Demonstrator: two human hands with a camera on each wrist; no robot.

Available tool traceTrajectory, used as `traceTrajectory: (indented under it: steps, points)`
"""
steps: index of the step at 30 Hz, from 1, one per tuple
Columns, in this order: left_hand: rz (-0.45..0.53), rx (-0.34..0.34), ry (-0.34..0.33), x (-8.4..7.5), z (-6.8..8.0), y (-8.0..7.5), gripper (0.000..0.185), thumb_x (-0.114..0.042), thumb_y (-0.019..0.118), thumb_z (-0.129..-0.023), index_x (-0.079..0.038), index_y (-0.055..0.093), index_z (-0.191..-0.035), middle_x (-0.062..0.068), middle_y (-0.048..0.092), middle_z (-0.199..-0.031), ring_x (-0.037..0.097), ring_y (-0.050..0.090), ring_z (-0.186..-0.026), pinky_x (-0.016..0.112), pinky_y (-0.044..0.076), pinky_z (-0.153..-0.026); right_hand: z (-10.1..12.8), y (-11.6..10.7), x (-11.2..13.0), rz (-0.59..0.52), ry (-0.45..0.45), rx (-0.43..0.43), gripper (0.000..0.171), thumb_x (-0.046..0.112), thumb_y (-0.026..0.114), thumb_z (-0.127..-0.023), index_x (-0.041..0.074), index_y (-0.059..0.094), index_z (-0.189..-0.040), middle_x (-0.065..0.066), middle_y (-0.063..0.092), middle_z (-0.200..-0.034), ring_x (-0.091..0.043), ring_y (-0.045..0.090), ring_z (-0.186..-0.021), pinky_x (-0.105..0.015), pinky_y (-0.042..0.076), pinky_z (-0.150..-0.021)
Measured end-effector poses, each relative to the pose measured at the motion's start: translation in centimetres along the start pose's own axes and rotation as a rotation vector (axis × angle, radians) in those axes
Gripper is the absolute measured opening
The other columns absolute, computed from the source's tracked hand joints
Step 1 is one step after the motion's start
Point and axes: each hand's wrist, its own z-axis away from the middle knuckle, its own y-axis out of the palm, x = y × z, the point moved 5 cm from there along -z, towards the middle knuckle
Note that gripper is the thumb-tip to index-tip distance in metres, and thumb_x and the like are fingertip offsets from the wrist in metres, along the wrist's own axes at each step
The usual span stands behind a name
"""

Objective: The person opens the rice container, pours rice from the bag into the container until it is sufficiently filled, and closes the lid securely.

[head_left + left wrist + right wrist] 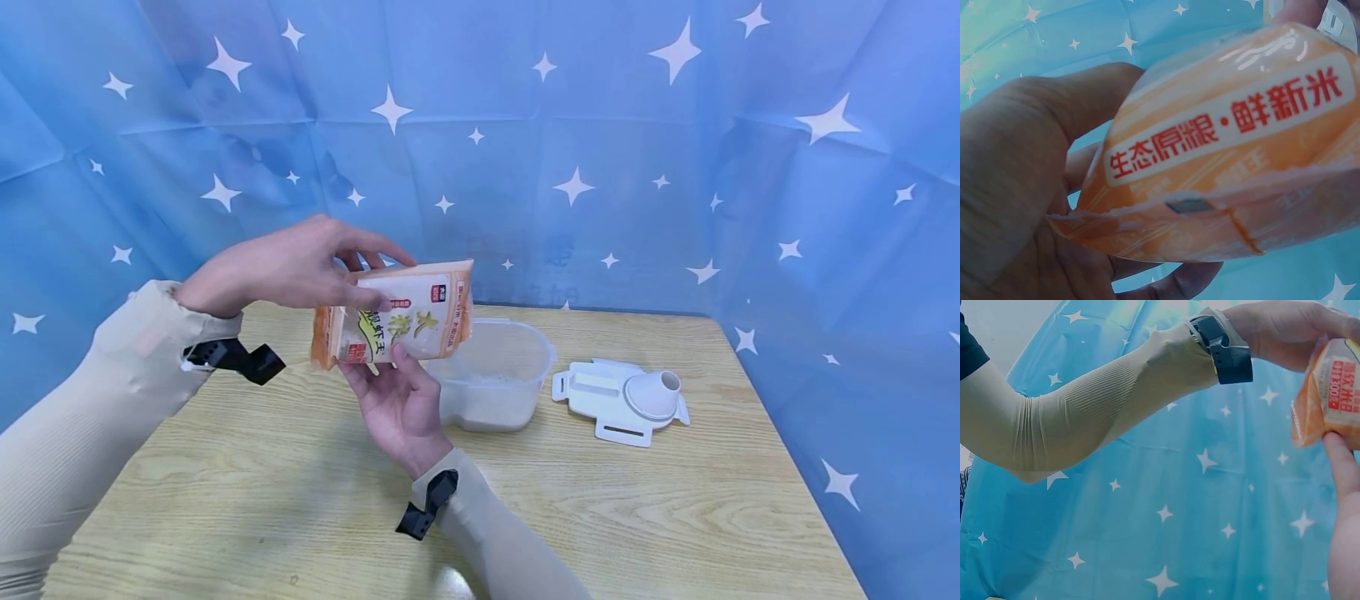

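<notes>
An orange and white plastic bag of rice [408, 312] with printed writing is held above the table, tilted. My left hand [307, 262] grips it from above, thumb across the printed front and fingers over the top edge. From below, my right hand [405, 404] holds the bag's lower edge, its thumb on the front. One end of the bag [1222, 125], with its crimped seam, faces the left wrist camera. Behind the bag and to its right stands a clear plastic container [517, 367], lidless, with whitish contents low inside.
Right of the container lies a white lid [600, 392] with a round spout and side clips. Both stand on a light wood table [637, 517]. A blue star-patterned cloth [525, 167] hangs behind and along the right side.
</notes>
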Motion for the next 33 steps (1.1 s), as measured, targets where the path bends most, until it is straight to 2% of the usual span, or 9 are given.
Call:
traceTrajectory:
  steps: [9,33]
  points:
    - [0.001,-0.011,-0.003,-0.13,-0.12,-0.01,0.046,-0.028,0.08,-0.09,-0.027,0.067,-0.134,0.001,0.077,-0.111,0.019,0.075,-0.098,0.035,0.06,-0.078,-0.09,0.1,0.11,-0.009,-0.004,-0.016,0.054,0.027,0.069,-0.096,0.023,0.047,-0.144,0.0,0.054,-0.138,-0.017,0.056,-0.123,-0.03,0.047,-0.115]
    - [-0.021,-0.039,0.013,-0.35,-0.58,0.08,0.042,-0.027,0.079,-0.091,-0.027,0.069,-0.131,0.004,0.076,-0.113,0.021,0.076,-0.099,0.036,0.06,-0.08,-0.15,-0.04,0.47,-0.02,-0.015,-0.018,0.049,0.03,0.067,-0.098,0.022,0.048,-0.142,0.0,0.055,-0.133,-0.016,0.057,-0.115,-0.027,0.049,-0.113]
